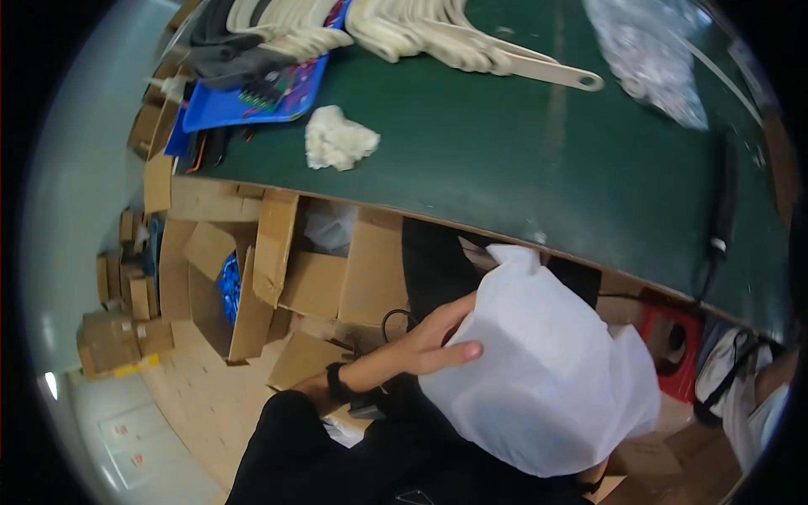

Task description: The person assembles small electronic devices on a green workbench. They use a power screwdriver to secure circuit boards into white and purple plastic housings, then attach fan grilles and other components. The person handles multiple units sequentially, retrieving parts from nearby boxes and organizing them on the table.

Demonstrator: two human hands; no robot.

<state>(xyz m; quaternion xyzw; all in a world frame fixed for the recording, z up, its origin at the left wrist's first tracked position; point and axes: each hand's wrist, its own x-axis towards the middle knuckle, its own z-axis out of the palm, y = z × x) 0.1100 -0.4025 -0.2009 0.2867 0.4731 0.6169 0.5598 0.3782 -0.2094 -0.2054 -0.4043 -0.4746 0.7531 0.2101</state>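
Note:
A thin white bag (547, 362), soft and rounded, fills the space over my lap at the table's front edge. My left hand (442, 337), with a dark band on its wrist, grips the bag's left side. Its thumb presses on the near face, and the fingers run behind the material. Only a bit of my right wrist (599, 475) shows under the bag's lower right. The bag covers my right hand, so whether it is inside or behind cannot be made out. What the bag contains is also hidden.
Along the far side of the green table (471, 151) lie cream curved handles (421, 34), dark ones (227, 55) and a blue tray (295, 105). A crumpled white cloth (337, 139), clear bag (652, 63) and black tool (724, 194) lie nearer. Cardboard boxes (316, 282) and a red stool (673, 345) stand below.

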